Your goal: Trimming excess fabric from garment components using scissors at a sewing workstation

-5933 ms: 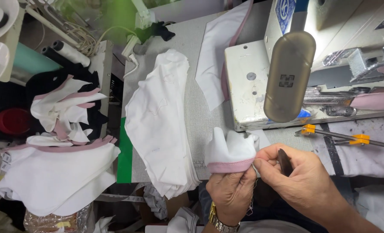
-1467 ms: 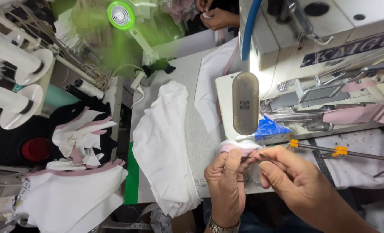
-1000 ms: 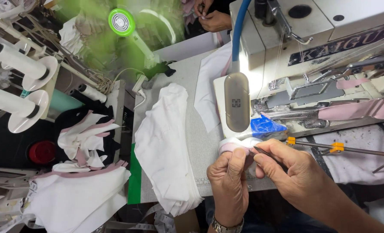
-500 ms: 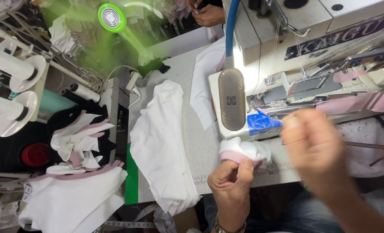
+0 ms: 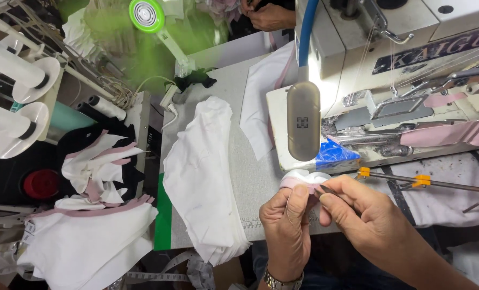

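My left hand [image 5: 287, 220] pinches a small white fabric piece with a pink band [image 5: 303, 180] at the front edge of the sewing table [image 5: 255, 177]. My right hand [image 5: 360, 212] meets it from the right, holding a thin metal tool [image 5: 325, 189], perhaps small snips or tweezers, whose tip touches the pink band. Both hands sit just in front of the white sewing machine [image 5: 390, 80] and its oval lamp [image 5: 303, 121].
A pile of white fabric [image 5: 204, 177] lies left of my hands. More white and pink pieces [image 5: 94, 236] are stacked at far left by thread cones [image 5: 13, 64]. A pink binding strip [image 5: 454, 134] feeds the machine. Another person's hands [image 5: 269, 13] work at the top. A green fan [image 5: 148, 13] stands behind.
My right hand swung up and blurred half a second ago, then came back down to the pink band with the tool. The camera view tilted slightly upward.
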